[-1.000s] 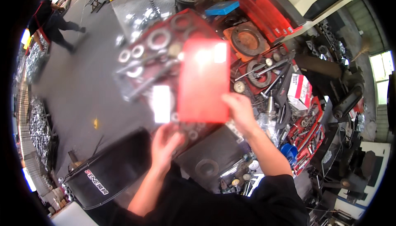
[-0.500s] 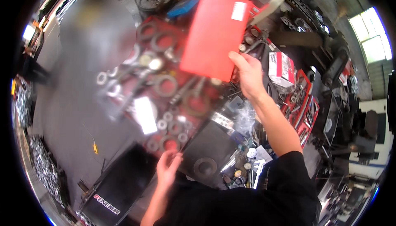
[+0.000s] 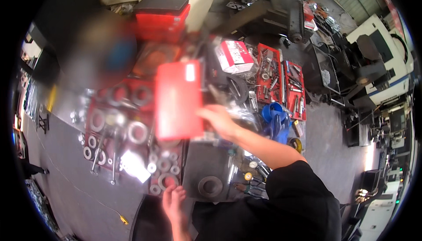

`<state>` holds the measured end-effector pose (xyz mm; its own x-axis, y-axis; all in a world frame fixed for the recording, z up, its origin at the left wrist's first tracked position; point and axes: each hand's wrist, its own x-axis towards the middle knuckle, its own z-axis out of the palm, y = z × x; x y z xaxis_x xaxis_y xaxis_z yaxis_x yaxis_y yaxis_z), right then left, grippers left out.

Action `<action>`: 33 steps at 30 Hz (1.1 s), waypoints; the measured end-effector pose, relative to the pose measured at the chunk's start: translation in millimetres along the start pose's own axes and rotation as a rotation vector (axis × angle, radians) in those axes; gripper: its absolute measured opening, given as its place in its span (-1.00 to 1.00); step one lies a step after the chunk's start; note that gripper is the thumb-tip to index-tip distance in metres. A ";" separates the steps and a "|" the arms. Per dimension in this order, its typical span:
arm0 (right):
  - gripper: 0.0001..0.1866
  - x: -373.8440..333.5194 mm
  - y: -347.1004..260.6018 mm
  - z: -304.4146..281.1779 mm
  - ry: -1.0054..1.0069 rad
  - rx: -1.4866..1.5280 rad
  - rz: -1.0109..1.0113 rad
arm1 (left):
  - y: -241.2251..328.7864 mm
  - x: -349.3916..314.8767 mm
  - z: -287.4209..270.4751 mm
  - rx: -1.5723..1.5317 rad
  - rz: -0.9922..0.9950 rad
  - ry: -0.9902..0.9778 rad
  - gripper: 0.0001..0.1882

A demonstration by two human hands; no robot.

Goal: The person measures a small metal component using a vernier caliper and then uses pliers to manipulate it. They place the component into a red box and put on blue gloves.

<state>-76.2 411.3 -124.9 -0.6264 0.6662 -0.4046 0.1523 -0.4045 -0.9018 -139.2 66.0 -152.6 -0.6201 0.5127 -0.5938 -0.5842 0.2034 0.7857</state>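
My right hand (image 3: 221, 121) grips the right edge of a flat red case (image 3: 178, 105) with a small white label near its top corner. The case is raised above the bench, and its underside and my fingers beneath it are hidden. Down at the bench's near edge, my left hand (image 3: 173, 199) holds nothing I can see; its fingers are loosely bent and apart. Just beyond that hand lies a metal ring (image 3: 168, 181), among several smaller rings. Left of the case are more rings, long metal rods (image 3: 115, 162) and a bright white sheet (image 3: 135, 166).
A dark plate (image 3: 193, 164) carries a flat ring (image 3: 210, 186). To the right lie dial gauges (image 3: 252, 165), blue rolls (image 3: 277, 113), a white-and-red carton (image 3: 235, 56) and red tool trays (image 3: 269, 72). A red box (image 3: 162, 23) stands at the back. Something blurred blocks the upper left.
My view has turned to the right. The red case, still in my right hand, now appears lower and further left, over the rings. My left hand stays at the near edge.
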 end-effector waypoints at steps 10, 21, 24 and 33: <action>-0.56 -171.2 35.3 -14.9 -0.130 -0.461 -0.161 | 27.9 -14.3 45.6 -0.067 0.125 -0.406 -0.26; -0.62 -383.2 63.8 -34.8 0.508 -0.594 -0.540 | -3.3 -85.6 110.9 0.099 0.044 -0.792 -0.16; -0.61 -419.6 90.7 -50.4 0.599 -0.497 -0.500 | -21.7 -135.9 129.8 0.170 0.134 -0.769 -0.12; -0.63 -587.2 156.7 -146.4 0.762 -0.557 -0.552 | -152.1 -298.2 202.6 0.387 0.221 -0.847 0.25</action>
<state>427.4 48.5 -50.9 -0.1065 0.9593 0.2614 0.4405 0.2812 -0.8526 240.6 51.2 -59.9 -0.0220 0.9748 -0.2221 -0.1915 0.2139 0.9579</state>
